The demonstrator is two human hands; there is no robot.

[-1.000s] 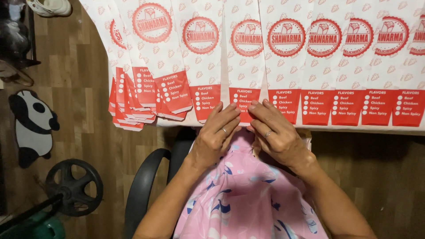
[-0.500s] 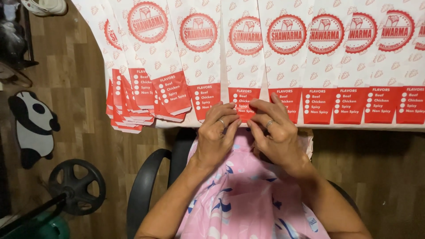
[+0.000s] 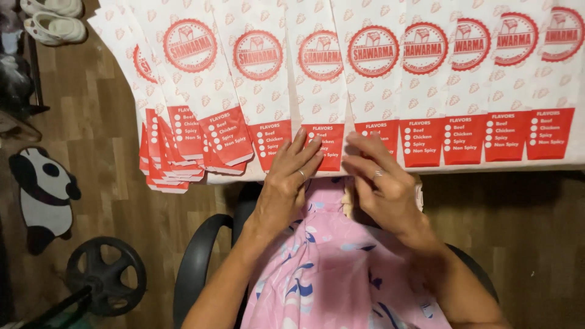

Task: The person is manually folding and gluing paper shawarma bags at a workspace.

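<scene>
A row of long white paper bags with red round seals and red bottom panels lies side by side on the table, overlapping. My left hand [image 3: 291, 176] rests with its fingers on the bottom edge of one middle bag [image 3: 322, 91]. My right hand [image 3: 382, 180] sits just right of it, fingers bent at the lower edge of the neighbouring bag [image 3: 373, 79]. Both hands touch the paper near the table's near edge; whether either pinches it I cannot tell. A fanned pile of the same bags [image 3: 177, 122] lies at the left end.
A black chair [image 3: 201, 268] armrest and my pink patterned garment [image 3: 329, 274] are below the hands. On the wooden floor at left lie a panda-shaped mat [image 3: 42, 195], a black weight plate [image 3: 106, 277] and white sandals [image 3: 52, 18].
The view has shifted slightly. My hands have spread a little apart at the bags' bottom edges; the right fingers have curled more.
</scene>
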